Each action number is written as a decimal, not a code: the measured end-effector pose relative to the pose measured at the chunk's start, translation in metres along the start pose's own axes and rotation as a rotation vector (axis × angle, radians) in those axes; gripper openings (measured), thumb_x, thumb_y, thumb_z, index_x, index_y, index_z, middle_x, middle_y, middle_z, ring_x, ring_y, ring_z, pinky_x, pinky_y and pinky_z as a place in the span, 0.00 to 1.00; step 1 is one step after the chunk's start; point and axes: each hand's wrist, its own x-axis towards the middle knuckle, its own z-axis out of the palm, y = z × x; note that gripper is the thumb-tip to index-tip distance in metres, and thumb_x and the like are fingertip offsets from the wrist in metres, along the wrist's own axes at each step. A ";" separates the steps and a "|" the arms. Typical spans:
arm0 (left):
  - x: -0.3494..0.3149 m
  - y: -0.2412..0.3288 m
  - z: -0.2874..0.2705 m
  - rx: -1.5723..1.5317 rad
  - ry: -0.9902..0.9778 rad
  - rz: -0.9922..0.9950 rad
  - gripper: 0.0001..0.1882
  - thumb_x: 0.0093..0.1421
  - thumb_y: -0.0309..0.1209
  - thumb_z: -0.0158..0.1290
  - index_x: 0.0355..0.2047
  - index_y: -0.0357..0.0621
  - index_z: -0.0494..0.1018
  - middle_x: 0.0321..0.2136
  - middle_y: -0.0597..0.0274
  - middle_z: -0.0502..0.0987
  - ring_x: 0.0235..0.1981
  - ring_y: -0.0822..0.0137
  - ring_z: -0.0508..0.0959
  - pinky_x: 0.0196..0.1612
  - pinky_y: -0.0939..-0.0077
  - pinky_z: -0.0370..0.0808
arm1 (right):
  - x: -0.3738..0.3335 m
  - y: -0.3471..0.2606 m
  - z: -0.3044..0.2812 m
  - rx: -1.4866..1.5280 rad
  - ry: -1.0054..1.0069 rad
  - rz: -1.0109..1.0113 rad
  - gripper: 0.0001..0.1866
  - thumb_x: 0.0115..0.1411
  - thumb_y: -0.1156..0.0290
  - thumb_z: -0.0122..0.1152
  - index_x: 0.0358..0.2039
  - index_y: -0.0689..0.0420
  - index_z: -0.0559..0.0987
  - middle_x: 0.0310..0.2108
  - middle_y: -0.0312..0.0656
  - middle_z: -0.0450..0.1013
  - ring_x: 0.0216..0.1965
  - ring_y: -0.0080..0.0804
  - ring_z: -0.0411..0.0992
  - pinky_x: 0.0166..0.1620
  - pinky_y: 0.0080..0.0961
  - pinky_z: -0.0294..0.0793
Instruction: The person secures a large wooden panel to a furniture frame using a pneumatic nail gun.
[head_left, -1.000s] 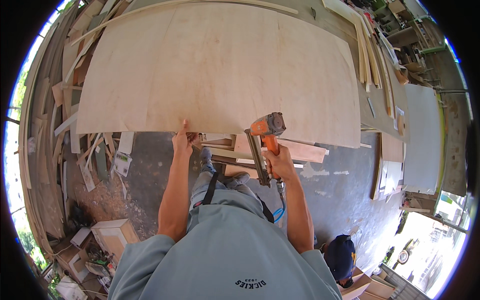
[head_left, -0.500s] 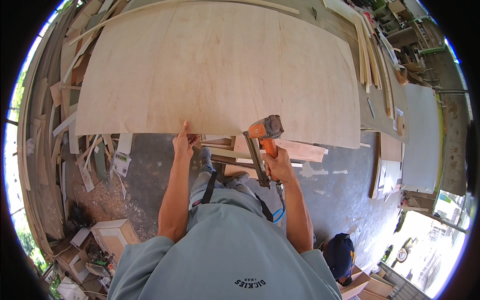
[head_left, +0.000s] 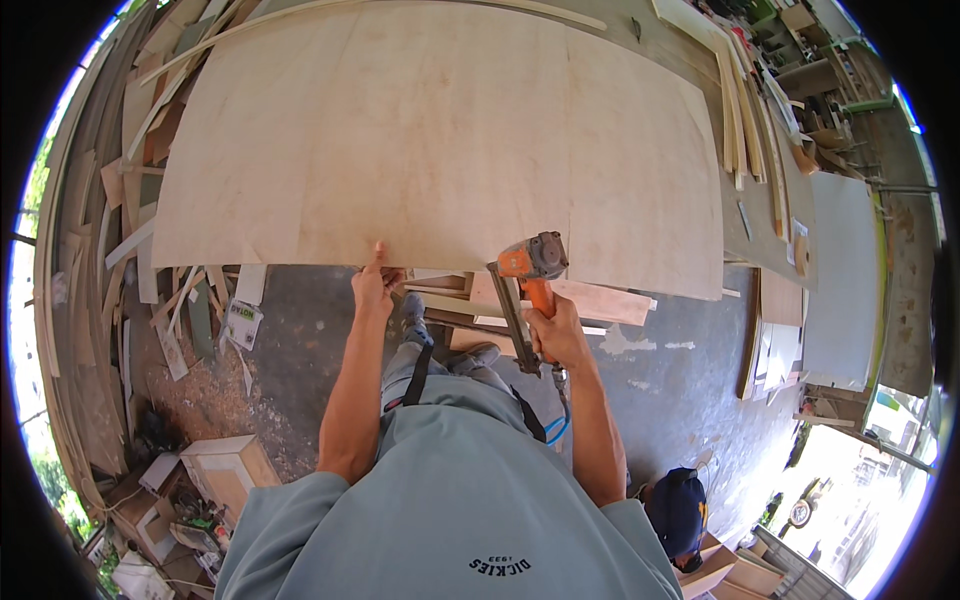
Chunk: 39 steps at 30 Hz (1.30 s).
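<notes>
A large pale plywood sheet point(head_left: 440, 140) lies across the work surface before me. My left hand point(head_left: 376, 285) pinches its near edge, thumb on top and fingers partly hidden beneath. In my right hand point(head_left: 558, 333) is an orange and black nail gun point(head_left: 533, 258), gripped by its handle. The gun's head is at the near edge of the sheet, right of my left hand, and its long magazine slants down toward me. I cannot tell whether the nose touches the wood. A blue air hose point(head_left: 563, 420) hangs from the handle.
Wood strips point(head_left: 740, 120) lie right of the sheet. Boards point(head_left: 610, 302) sit beneath its near edge, by my feet. Scrap wood point(head_left: 190, 310) and sawdust point(head_left: 215, 410) are at the left. Behind me on the right is a person in a dark cap point(head_left: 680, 512).
The plywood sheet and my left hand have shifted very slightly to the right. My right hand and the nail gun are nearly where they were.
</notes>
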 end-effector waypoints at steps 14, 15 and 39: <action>-0.017 -0.003 0.012 -0.017 -0.082 -0.023 0.22 0.59 0.44 0.62 0.40 0.35 0.74 0.30 0.57 0.79 0.28 0.65 0.79 0.33 0.71 0.77 | 0.001 -0.011 0.005 0.010 -0.091 -0.012 0.20 0.59 0.72 0.57 0.51 0.63 0.74 0.16 0.36 0.68 0.12 0.22 0.67 0.16 0.23 0.65; -0.019 -0.002 0.010 -0.031 -0.109 -0.051 0.23 0.59 0.44 0.62 0.40 0.35 0.74 0.31 0.56 0.79 0.29 0.65 0.79 0.34 0.71 0.77 | 0.003 -0.014 0.008 -0.008 -0.101 -0.028 0.20 0.59 0.72 0.57 0.52 0.63 0.75 0.16 0.36 0.68 0.12 0.22 0.67 0.16 0.23 0.65; -0.045 -0.025 -0.001 0.071 -0.323 0.356 0.21 0.61 0.32 0.60 0.50 0.34 0.71 0.41 0.53 0.80 0.39 0.58 0.82 0.45 0.67 0.81 | 0.000 -0.027 0.003 -0.061 -0.128 0.000 0.20 0.58 0.71 0.56 0.51 0.61 0.76 0.16 0.36 0.68 0.13 0.23 0.66 0.19 0.26 0.66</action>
